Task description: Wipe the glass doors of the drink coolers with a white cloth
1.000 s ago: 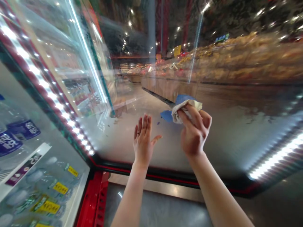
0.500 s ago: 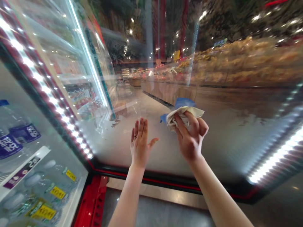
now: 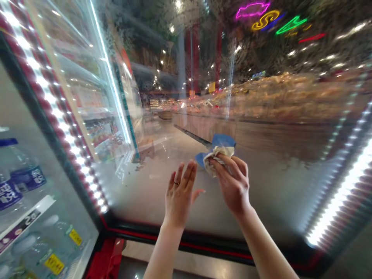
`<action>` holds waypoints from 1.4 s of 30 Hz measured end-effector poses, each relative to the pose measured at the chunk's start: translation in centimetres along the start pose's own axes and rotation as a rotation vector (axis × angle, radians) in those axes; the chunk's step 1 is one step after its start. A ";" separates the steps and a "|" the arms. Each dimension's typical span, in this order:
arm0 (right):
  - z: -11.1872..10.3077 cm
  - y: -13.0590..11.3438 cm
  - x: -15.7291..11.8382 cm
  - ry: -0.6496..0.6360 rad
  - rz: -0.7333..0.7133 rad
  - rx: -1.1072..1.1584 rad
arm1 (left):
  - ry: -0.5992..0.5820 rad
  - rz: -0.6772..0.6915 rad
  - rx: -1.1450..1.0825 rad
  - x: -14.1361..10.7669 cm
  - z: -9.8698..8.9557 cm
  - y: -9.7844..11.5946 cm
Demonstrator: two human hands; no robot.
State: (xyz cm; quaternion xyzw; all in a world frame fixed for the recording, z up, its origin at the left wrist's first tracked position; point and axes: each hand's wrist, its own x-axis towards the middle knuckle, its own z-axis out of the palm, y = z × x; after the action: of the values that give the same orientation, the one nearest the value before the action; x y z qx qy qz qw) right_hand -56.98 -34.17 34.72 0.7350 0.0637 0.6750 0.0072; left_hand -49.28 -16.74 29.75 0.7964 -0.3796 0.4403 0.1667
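Spread near the lower middle of a glass door pane (image 3: 261, 190), my left hand (image 3: 179, 193) is open with fingers stretched out and holds nothing. It wears a ring. To its right, my right hand (image 3: 234, 182) is closed on a crumpled off-white cloth (image 3: 222, 152) at the pane. Blue patches (image 3: 223, 140) show just past the cloth; whether they are part of it or something on the glass I cannot tell. The pane looks hazy around both hands.
A black door frame (image 3: 209, 242) with a red line runs below my hands. LED strips shine at left (image 3: 64, 128) and right (image 3: 340, 201). Shelved bottles (image 3: 27, 174) with purple labels stand at the left. Through the glass, a blurred produce display (image 3: 276, 97) shows.
My left hand has moved right and its fingers lean toward the cloth. My right hand has shifted slightly left with the cloth. The view has tilted upward, bringing neon signs into sight.
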 end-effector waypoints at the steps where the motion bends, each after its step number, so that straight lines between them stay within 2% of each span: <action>1: -0.1 0.1 0.4 0.033 0.027 -0.021 | -0.007 0.008 -0.014 0.2 0.1 0.7; 5: 0.2 0.0 1.4 0.122 0.079 -0.024 | -0.053 0.029 -0.056 0.8 0.8 3.0; 8: -0.5 1.1 0.8 0.036 -0.003 0.051 | -0.069 0.045 -0.045 0.8 1.5 3.7; 11: -2.3 3.2 -0.2 -0.036 -0.094 0.039 | -0.054 0.038 -0.013 0.7 2.2 3.7; 14: -3.6 4.7 -0.2 0.042 -0.061 -0.065 | -0.061 0.028 -0.002 0.7 2.4 3.7; 16: -3.6 4.7 0.3 0.123 0.017 -0.109 | -0.071 0.021 -0.001 0.8 2.3 3.7; 18: -3.1 4.1 0.5 0.152 0.059 -0.103 | -0.076 0.015 -0.002 0.9 2.1 3.8; 22: -2.7 3.4 -0.3 0.020 -0.027 -0.026 | -0.073 0.002 -0.014 1.0 1.7 3.9; 25: -3.8 4.6 -1.2 -0.053 -0.096 -0.047 | -0.064 0.006 -0.030 0.9 1.6 3.7; 27: -4.5 5.7 -1.1 0.004 -0.080 -0.107 | -0.058 0.013 -0.036 1.0 1.4 3.7; 29: -4.6 6.3 -0.2 0.121 -0.014 -0.155 | -0.052 0.006 -0.035 1.1 1.1 3.9; 31: -4.3 6.1 0.9 0.217 0.058 -0.166 | -0.044 -0.005 -0.032 1.3 0.6 4.6; 32: -4.0 5.9 1.4 0.225 0.071 -0.159 | -0.037 -0.005 -0.032 1.3 0.4 5.0; 35: -3.8 5.3 1.8 0.127 0.013 -0.098 | -0.020 0.039 -0.053 1.4 -0.1 6.4; 38: -5.0 6.0 0.7 -0.006 -0.098 -0.045 | -0.039 0.118 -0.071 0.9 0.5 7.5; 40: -6.1 7.2 -0.4 -0.017 -0.119 -0.066 | -0.061 0.170 -0.069 0.3 1.4 8.0; 42: -7.1 8.5 -1.0 0.054 -0.073 -0.137 | -0.086 0.216 -0.069 -0.3 2.4 8.5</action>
State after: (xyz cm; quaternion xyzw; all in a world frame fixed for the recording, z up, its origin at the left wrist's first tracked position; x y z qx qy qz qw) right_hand -63.35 -43.26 35.18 0.7116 0.0444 0.6965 0.0806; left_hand -54.38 -23.65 27.57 0.7628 -0.4851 0.4076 0.1291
